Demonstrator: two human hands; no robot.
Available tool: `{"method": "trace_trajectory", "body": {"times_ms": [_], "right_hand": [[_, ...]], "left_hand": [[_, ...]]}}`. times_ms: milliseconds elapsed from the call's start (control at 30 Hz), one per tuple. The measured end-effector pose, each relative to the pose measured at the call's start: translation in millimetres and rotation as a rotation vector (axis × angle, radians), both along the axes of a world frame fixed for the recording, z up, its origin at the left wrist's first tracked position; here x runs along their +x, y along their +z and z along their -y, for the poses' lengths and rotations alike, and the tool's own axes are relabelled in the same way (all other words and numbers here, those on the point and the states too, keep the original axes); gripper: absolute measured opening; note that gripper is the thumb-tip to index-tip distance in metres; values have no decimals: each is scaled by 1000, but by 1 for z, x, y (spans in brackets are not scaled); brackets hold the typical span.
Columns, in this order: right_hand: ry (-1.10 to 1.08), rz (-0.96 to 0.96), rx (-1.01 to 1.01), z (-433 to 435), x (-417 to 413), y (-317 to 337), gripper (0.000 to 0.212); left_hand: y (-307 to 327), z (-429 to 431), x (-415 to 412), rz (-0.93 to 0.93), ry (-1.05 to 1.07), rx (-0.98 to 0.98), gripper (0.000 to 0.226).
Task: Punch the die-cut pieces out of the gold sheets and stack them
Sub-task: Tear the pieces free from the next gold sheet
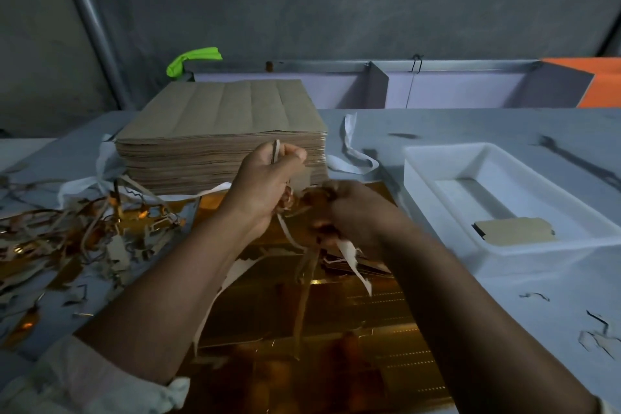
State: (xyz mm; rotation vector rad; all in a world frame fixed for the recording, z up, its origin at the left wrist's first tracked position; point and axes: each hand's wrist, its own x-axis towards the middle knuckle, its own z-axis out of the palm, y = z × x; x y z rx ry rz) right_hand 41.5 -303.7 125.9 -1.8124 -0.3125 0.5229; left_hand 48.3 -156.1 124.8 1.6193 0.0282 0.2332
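Shiny gold sheets (336, 329) lie flat on the table in front of me, under both forearms. Above them my left hand (265, 178) pinches a thin strip of waste card (276, 150) between thumb and fingers. My right hand (349, 208), blurred, grips a bunch of torn strips (353, 255) that hang down over the sheets. A tall stack of brown pieces (221, 131), plain side up, stands just behind my hands. More strips trail between the two hands.
A heap of torn gold and grey offcuts (67, 239) covers the table at the left. A white plastic tray (504, 198) at the right holds one card piece (514, 228). Loose scraps (594, 336) lie at the far right. Grey bins stand behind.
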Motion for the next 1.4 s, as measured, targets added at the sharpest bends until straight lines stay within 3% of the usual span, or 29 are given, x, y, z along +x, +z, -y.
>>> {"method": "trace_trajectory", "body": {"times_ms": [133,200,333,433,600,733,933,1067,1133,1233,1333,1400], "right_hand": [[-101,26,432,-14,5,9,23],[-119,20,584,-21,7,13,25],[-150,-15,778,-28,13,19,32],[-96,61,658,-31,14,19,24],[-146,217,396,-22,20,8,35],[-233,66,348,-15,28,-7,42],[-234,-87,244,-23,26,-35,38],[-225,-110,184,-38,24,-50,40],[-214,-113,132,-45,23,-58,43],[-190,-114,66,-54,19,-71,42],[-154,-139,20,-60,14,-84,44],[-126,-144,-3,-61,13,-91,42]], "left_hand": [[14,-6,-6,-85,-221,-60,62],[17,-11,-6,-100,-317,-37,63],[13,-16,-8,-157,-505,-75,35],[8,-16,-6,-162,-371,20,9],[4,-36,2,-148,-136,296,10],[5,-69,10,-166,103,429,12],[4,-115,20,-229,399,466,9],[19,-152,27,-97,795,953,21],[26,-166,29,-9,929,1077,29],[18,-177,31,-16,881,1232,46],[-22,-184,26,-323,540,1299,66],[-51,-185,19,-559,351,1304,91]]}}
